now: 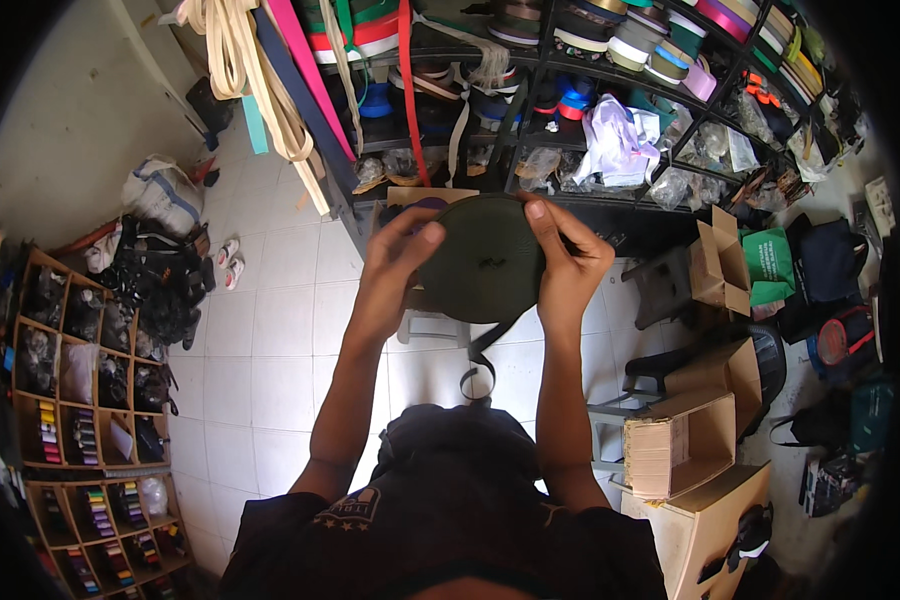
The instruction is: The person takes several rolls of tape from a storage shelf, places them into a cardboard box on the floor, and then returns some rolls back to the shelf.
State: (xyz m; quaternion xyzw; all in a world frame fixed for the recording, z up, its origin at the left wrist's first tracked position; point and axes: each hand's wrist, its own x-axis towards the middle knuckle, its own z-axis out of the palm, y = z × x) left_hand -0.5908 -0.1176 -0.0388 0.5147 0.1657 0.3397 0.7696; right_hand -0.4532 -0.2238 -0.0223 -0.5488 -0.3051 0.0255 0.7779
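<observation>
I hold a large dark green roll of webbing strap (482, 262) up in front of me with both hands. My left hand (395, 265) grips its left edge, thumb across the flat face. My right hand (567, 258) clasps the right edge, thumb pressed on the top of the face. A loose end of the strap (477, 362) hangs down from the roll's bottom toward my chest. The roll is face-on to me, in front of a dark metal shelf rack (570, 205).
The shelf rack holds many coloured strap rolls (630, 40) and plastic bags. Cream and pink straps (270, 90) hang at the upper left. Open cardboard boxes (690, 440) stand at the right, bags (830, 270) beyond. A wooden cubby shelf (80, 400) is at the left on white floor tiles (270, 340).
</observation>
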